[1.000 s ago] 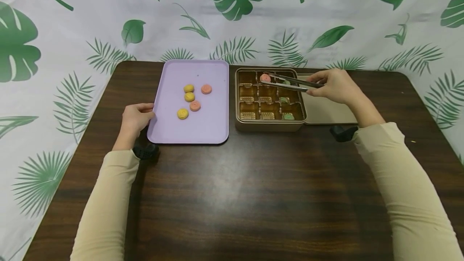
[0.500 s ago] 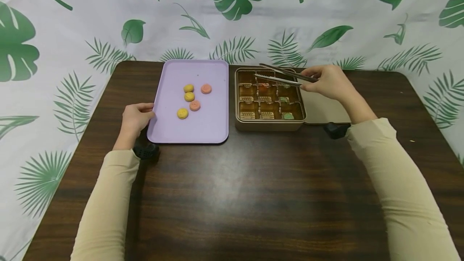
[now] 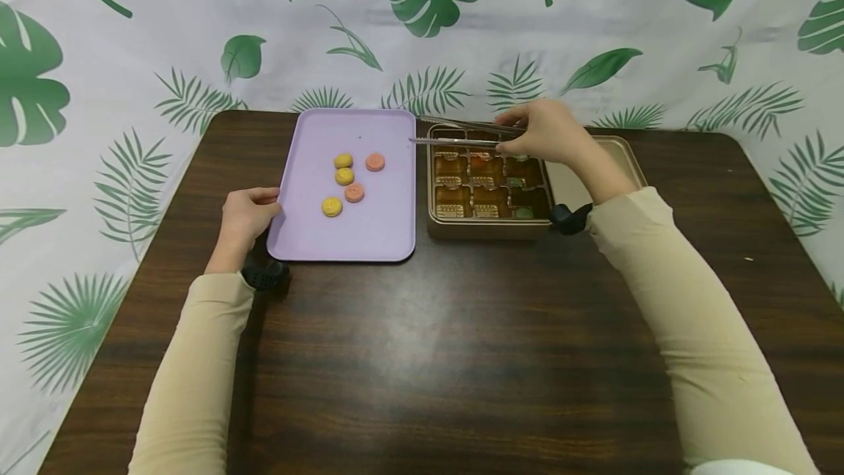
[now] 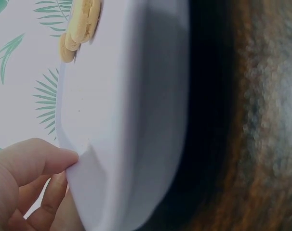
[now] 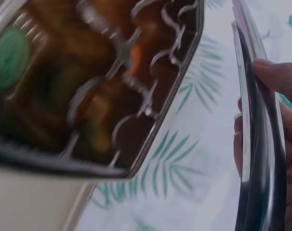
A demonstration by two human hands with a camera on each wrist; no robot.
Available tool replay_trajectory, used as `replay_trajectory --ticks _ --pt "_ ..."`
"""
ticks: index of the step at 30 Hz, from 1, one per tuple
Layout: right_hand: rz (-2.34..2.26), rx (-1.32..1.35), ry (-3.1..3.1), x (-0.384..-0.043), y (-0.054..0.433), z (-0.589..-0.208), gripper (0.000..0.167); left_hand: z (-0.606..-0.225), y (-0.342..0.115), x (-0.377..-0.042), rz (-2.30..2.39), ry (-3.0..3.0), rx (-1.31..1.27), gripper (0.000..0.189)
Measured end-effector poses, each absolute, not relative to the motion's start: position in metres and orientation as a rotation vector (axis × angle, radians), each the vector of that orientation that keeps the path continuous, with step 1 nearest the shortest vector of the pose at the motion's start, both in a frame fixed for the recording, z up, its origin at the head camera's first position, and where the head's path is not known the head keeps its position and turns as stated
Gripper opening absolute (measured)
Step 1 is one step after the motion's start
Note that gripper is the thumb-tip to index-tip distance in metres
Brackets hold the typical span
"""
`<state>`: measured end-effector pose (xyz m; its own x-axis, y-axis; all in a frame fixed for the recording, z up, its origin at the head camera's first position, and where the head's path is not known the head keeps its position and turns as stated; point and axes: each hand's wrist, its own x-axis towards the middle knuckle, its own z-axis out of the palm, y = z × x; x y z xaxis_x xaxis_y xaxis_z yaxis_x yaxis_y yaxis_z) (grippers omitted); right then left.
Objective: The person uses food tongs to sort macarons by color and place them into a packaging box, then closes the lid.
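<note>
In the head view my left hand (image 3: 241, 218) pinches the left rim of a lilac tray (image 3: 369, 237), thumb on top in the left wrist view. Three yellow macarons (image 3: 332, 206) and two pink macarons (image 3: 354, 192) lie on it. My right hand (image 3: 552, 136) holds metal tongs (image 3: 461, 142) above the back of a gold box (image 3: 488, 231). The tong tips are spread with nothing between them, reaching the tray's right edge. The box has a divided insert; a green macaron (image 5: 11, 57) sits in one compartment, and a reddish patch (image 5: 135, 57) shows in the back middle.
A gold lid (image 3: 616, 149) lies right of the box, partly under my right forearm. The dark wooden table (image 3: 409, 358) extends in front. Behind it hangs a white leaf-print cloth (image 3: 461, 50). Black wrist devices (image 3: 265, 275) sit on both wrists.
The tongs let go of a pink macaron in the box's back middle compartment, rose, and moved left toward the tray with my right hand. My left hand stays on the tray.
</note>
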<state>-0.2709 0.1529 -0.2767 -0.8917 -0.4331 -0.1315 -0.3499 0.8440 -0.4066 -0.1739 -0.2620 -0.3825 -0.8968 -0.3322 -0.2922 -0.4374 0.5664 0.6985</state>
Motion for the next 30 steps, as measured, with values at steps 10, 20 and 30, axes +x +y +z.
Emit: replay_trajectory --ticks 10,20,30 --pt "-0.437 -0.735 2.757 -0.278 0.109 -0.281 0.041 -0.382 -0.263 -0.174 1.245 2.651 -0.663 0.044" --pt "-0.352 -0.767 2.728 -0.277 0.085 -0.293 0.041 -0.384 -0.264 -0.175 1.256 2.641 -0.651 0.044" --pt "-0.234 -0.784 2.751 -0.277 0.069 -0.297 0.039 -0.385 -0.263 -0.174 1.278 2.639 -0.656 0.044"
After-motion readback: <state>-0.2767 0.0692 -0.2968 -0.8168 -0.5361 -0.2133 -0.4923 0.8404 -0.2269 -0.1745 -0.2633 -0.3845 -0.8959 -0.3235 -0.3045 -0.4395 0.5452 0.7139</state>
